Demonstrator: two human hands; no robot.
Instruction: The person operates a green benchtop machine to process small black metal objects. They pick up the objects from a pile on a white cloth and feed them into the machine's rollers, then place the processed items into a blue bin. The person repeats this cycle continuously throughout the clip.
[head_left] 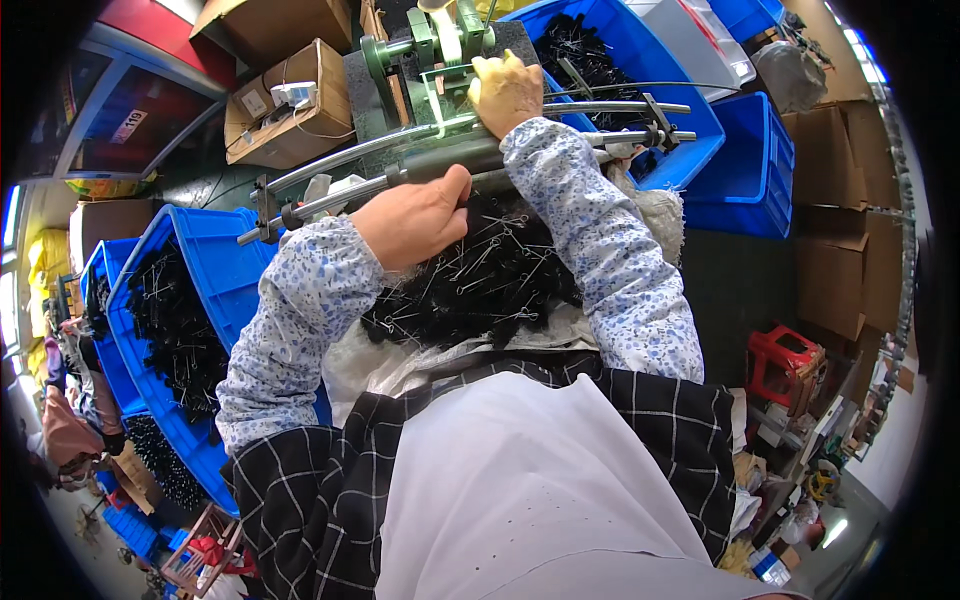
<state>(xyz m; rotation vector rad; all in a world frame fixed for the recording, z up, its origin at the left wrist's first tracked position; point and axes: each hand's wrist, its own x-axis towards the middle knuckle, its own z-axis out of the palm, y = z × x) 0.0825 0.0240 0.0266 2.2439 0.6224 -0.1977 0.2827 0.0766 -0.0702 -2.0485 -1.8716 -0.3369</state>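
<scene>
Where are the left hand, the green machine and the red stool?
left hand [415, 222], head view, back of the hand.
green machine [420, 40], head view, its upper frame.
red stool [785, 360], head view, its seat.

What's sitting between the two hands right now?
In the head view, the curved metal rails run between the left hand and the right hand, with the right forearm's floral sleeve crossing them.

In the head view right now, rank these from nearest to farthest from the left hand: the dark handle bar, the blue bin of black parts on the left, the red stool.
1. Dark handle bar: right under the left hand, touching its fingers.
2. Blue bin of black parts: at the person's left, beyond the elbow.
3. Red stool: far right, on the floor.
</scene>
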